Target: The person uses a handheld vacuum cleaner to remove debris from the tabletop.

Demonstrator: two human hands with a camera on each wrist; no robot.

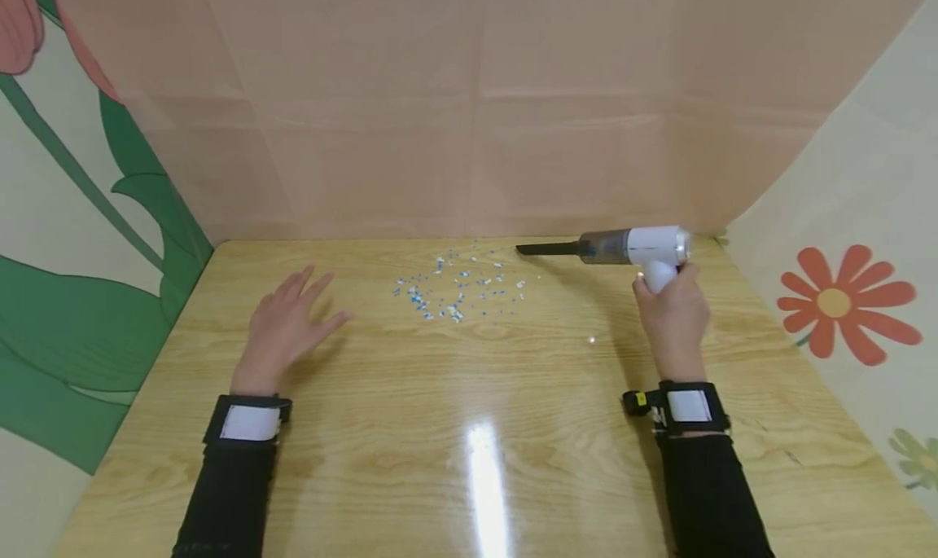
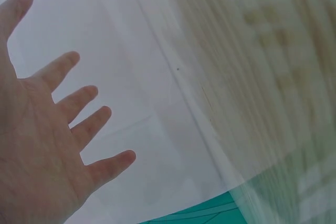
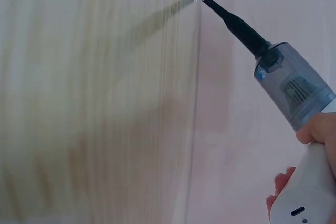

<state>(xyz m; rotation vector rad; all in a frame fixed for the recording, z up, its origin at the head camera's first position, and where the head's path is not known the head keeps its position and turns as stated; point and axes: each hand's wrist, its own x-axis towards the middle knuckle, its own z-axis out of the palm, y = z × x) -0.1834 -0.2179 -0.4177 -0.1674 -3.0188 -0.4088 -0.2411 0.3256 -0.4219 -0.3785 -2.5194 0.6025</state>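
Note:
My right hand (image 1: 674, 322) grips the white handle of a handheld vacuum cleaner (image 1: 655, 245). Its black narrow nozzle (image 1: 548, 249) points left, with the tip near the table's back edge, just right of scattered blue and white paper bits (image 1: 454, 291). In the right wrist view the vacuum's see-through dust cup (image 3: 294, 85) shows a grey filter and a small blue speck inside. My left hand (image 1: 289, 322) is held at the left of the bits, fingers spread and holding nothing. The left wrist view shows that palm (image 2: 42, 145) with straight, parted fingers.
The wooden table (image 1: 366, 460) has a bright light reflection at its front middle. A plain pinkish sheet (image 1: 469, 102) rises along the back edge. Flower-patterned panels stand at the left (image 1: 73, 322) and right (image 1: 843, 297).

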